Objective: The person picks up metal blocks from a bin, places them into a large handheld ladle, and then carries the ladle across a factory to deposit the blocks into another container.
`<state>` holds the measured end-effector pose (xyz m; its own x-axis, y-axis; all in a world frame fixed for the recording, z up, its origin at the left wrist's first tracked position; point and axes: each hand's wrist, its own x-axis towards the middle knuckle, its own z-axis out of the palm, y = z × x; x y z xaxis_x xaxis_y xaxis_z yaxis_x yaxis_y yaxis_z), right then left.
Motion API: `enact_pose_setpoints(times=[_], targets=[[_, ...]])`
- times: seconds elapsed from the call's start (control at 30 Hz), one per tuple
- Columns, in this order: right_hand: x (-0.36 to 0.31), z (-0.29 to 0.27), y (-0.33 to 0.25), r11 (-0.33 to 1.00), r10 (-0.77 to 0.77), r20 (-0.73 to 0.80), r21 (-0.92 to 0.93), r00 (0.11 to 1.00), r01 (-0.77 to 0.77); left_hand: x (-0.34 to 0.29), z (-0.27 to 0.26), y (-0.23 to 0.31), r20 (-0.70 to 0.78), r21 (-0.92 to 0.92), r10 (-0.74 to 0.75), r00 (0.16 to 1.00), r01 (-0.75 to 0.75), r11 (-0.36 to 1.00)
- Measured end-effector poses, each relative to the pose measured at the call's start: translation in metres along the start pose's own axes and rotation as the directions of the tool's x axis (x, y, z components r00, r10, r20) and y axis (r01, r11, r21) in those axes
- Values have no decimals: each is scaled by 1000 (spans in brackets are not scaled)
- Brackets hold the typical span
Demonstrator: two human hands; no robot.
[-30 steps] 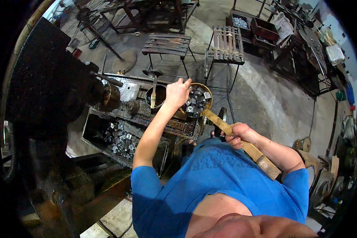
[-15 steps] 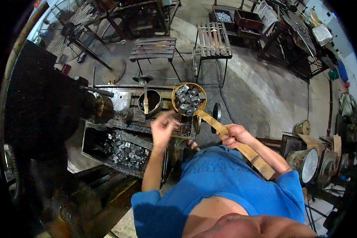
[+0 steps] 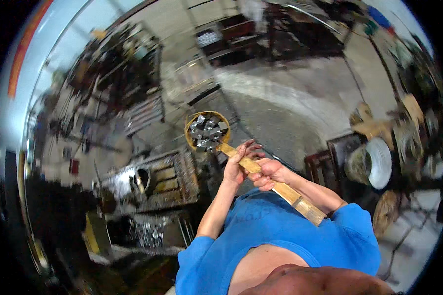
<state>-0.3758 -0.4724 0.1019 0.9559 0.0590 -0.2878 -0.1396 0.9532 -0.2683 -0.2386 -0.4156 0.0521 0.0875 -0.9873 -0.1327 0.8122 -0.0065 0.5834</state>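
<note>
I list one wooden handle (image 3: 287, 193), long, flat, slanting; at its far upper-left end, one round yellow-rimmed basket (image 3: 227, 126), mouth up, heaped with shiny metal blocks (image 3: 206, 131).

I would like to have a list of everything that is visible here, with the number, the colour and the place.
Round container: one, yellow rim, centre.
Metal pieces: many, silver-grey, inside it.
Wooden handle: one, light brown, from container's edge towards the shirt.
Workbench: one, dark, left.
Pot: one, dark, on workbench.
Bin: one, dark, lower left, holding more pieces.
Slatted stools: two, brownish, blurred, beyond container.
Boxes: at least two, dark, top.
Drum: one, pale face, right.
Shirt: one, blue, bottom.
Left hand: one, bare, at handle.
Right hand: one, bare, grip around handle.
</note>
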Motion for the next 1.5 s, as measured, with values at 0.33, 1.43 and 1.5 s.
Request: enact_pose_setpoints(times=[0.33,1.43,1.5], targets=[[152,-25,167,580,-505,-258,605,824,545,9,-212,24,111,233,-671,733,637,735],[-50,-216,227,60,-538,-815,219,217,974,295,-27,-287,545,811,-696,468,-505,296],[-57,-209,217,105,-512,-814,259,275,960,282,-7,-298,551,680,-733,398,-724,118]])
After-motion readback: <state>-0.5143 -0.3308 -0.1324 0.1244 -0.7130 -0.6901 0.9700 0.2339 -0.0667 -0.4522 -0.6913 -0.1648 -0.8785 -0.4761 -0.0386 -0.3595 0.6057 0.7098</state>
